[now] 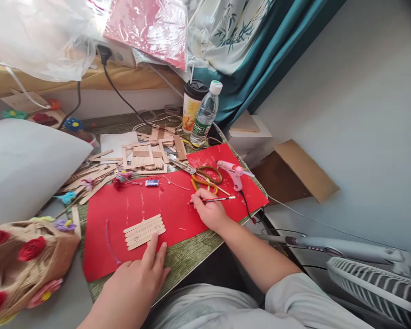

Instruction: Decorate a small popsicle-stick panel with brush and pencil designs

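Several craft sticks, laid side by side as a small panel, lie on the red paper with faint marks on them. My left hand has its index finger stretched out onto the panel's lower right edge, the other fingers loosely bent. Farther right, my right hand grips a pencil low over the red paper. Just beyond that hand lie orange-handled scissors, and a pink glue gun is to their right. A blue-and-white eraser rests above the panel.
Loose and bundled craft sticks pile up at the back. A water bottle and a lidded cup stand behind. A twine basket with red flowers is at left. An open cardboard box and a fan are at right.
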{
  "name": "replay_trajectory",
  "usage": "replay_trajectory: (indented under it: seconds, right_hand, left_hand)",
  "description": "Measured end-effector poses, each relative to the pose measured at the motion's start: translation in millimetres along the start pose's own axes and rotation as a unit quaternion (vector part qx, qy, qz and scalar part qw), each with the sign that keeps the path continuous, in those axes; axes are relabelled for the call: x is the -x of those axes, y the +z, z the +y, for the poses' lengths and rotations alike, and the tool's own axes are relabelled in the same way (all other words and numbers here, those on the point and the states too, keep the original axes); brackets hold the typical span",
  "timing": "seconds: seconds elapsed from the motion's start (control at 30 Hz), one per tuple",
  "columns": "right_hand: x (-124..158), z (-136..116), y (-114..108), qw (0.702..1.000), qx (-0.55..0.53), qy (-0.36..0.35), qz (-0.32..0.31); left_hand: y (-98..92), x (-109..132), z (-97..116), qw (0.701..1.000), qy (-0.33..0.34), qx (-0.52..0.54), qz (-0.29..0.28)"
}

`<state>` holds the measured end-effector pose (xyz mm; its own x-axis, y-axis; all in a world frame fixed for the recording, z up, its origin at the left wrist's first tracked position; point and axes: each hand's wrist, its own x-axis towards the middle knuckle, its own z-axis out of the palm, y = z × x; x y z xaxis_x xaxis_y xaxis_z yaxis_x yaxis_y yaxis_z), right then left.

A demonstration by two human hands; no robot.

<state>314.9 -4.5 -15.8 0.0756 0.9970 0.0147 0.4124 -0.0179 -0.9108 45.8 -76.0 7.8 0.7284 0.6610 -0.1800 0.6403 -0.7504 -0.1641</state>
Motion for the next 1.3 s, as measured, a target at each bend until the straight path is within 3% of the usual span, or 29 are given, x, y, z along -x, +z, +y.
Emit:
replay_trajectory:
  seconds: [0.13,0.37,0.5,0.77,1.3]
  right_hand:
    - [1,-1,0,0.995,-0.058,0.077,-0.012]
    - [13,-17,-8,0.988,-0.104,0.113,-0.007]
    - [17,-11,-5,0.985,-0.107,0.130,-0.032]
    - [22,5,5,0.990,-0.097,0.102,-0.012]
    - [25,1,7,0.992,-0.096,0.083,0.016]
  left_hand:
    - [-1.8,-2,-1,1.000,-0.007,0.022,-0.008]
    - [-5.9,0,0,0.999,0.001,0.024,-0.031]
    - [-1.4,-1,0,1.000,0.001,0.018,-0.024]
    - [-3.8,-3,0,0.998,-0.011,0.050,-0.043]
    - [-8.4,-4,0,0.999,0.002,0.028,-0.031]
